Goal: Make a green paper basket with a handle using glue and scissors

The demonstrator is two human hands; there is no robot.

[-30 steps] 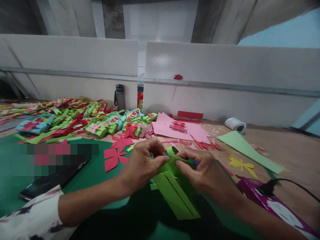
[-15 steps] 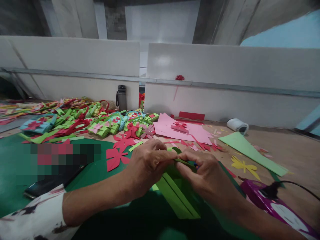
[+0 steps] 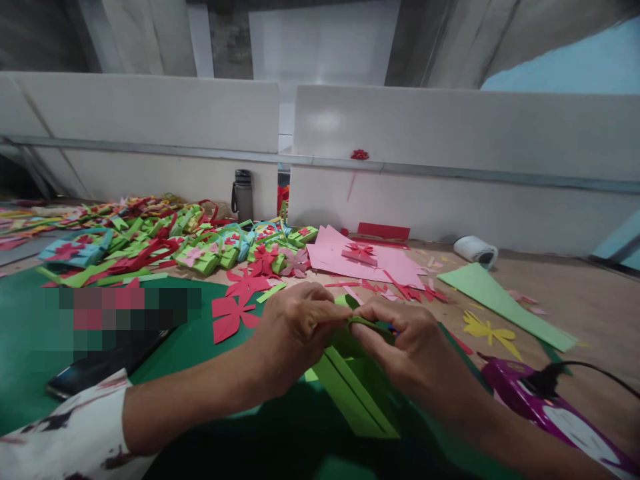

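Note:
A folded green paper bag [image 3: 350, 393] stands tilted over the dark green mat, its long folded side facing me. My left hand [image 3: 300, 330] pinches its upper edge from the left. From the right, my right hand [image 3: 403, 340] grips the same edge between thumb and fingers, the fingertips of both hands almost touching. Part of the bag is hidden behind the fingers. Left of my left hand lie red paper flowers [image 3: 233, 317]. A small blue and orange thing shows beside my right hand's fingers, too covered to name.
Green paper bags [image 3: 205, 259] and strips are heaped at the back left, near a grey bottle [image 3: 243, 197]. Pink sheets [image 3: 327, 257] lie behind my hands. At right are a light green sheet [image 3: 510, 307], a yellow paper flower [image 3: 490, 332], a tape roll [image 3: 475, 251] and a purple power strip [image 3: 560, 407].
Both hands keep their pinch on the green paper bag, with only a tiny shift of the fingers at its upper edge. Everything else looks the same.

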